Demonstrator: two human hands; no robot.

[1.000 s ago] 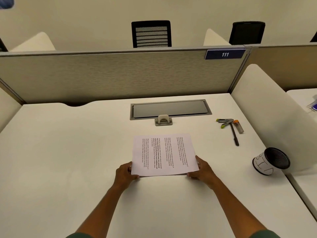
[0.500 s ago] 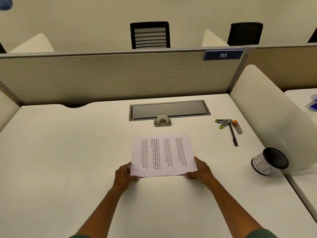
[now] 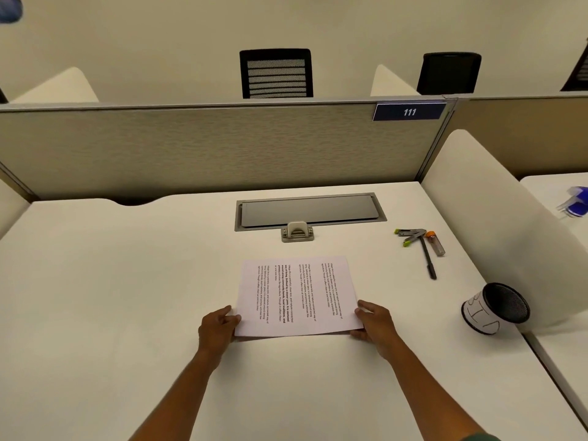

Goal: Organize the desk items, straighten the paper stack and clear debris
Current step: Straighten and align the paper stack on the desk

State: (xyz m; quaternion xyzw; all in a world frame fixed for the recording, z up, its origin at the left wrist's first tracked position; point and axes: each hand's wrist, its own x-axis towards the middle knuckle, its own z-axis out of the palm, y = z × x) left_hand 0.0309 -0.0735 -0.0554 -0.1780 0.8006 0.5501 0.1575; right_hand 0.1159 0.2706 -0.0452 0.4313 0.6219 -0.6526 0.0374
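White printed paper stack [image 3: 297, 296] is lying mid-surface [image 3: 127, 281]; left hand [image 3: 218, 329] and right hand [image 3: 375, 327] are pinching its near corners in a closed grip, likely squaring edges. Black mesh cup [image 3: 496, 308] is lying tipped.

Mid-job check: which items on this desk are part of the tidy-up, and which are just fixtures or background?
Part of the job:
paper stack, held by left hand and right hand
black pen
clips
small tube
tipped-over pen cup

Just there:
cable tray lid
desk number sign
chairs
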